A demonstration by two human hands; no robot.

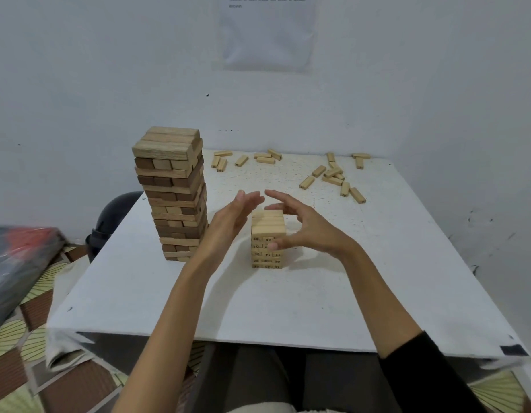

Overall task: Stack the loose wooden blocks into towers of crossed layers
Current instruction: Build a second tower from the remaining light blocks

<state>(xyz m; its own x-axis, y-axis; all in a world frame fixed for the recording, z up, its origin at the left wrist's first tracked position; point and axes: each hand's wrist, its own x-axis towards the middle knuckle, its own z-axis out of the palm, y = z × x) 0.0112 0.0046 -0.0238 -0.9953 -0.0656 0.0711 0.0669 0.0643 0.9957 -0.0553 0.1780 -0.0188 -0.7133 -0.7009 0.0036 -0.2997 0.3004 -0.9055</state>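
Left grip [234, 216] and right grip [300, 226] released, flanking small tower [268, 226]. Loose blocks [333, 172] look light, stiff, smooth; pinch long sides, place gently, stack topples easily.

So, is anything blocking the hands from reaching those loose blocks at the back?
Nothing visible. Only bare table lies between the left hand, right hand and the loose blocks. The tall tower stands off to the left.

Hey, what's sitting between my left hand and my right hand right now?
The short tower of numbered blocks stands between the left hand and the right hand, on the white table, seen in the head view.
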